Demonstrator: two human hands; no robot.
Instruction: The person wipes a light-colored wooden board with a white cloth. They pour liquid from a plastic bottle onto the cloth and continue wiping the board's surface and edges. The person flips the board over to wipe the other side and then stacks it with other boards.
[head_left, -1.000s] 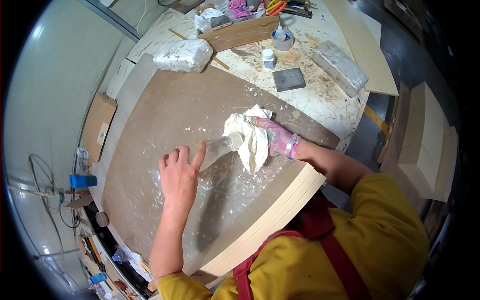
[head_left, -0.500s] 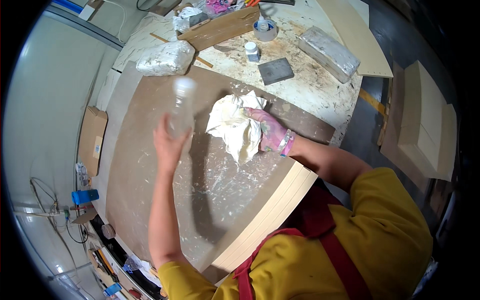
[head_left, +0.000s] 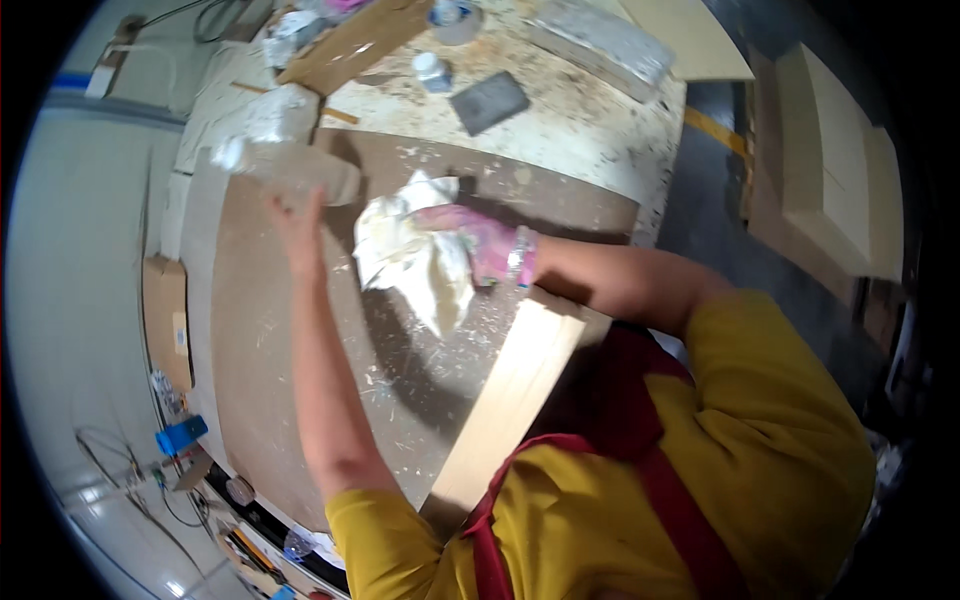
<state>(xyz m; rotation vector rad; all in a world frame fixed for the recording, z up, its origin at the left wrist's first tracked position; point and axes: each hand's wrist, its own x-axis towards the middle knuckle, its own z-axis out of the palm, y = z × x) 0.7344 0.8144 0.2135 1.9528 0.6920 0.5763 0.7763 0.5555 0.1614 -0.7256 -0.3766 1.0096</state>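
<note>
My left hand, bare and smeared by motion, grips a clear plastic bottle. The bottle is tipped nearly onto its side in the air, its whitish cap end pointing left. In a pink patterned glove, my right hand is closed on a bunched white cloth. The cloth hangs over the brown board, whose surface carries pale scuffs and specks. Its folds hide some of the gloved fingers. A pale wooden piece runs along the board's near edge, close to my body.
Behind the board stand a small white bottle, a dark grey block, a tape roll and a long wrapped block. A plastic-wrapped bundle lies at far left. Cardboard stands right of the table.
The bottle has swung from nearly upright to sideways, its cap end now pointing left. My right hand and the cloth appear further left in the picture, as the whole view has shifted.
</note>
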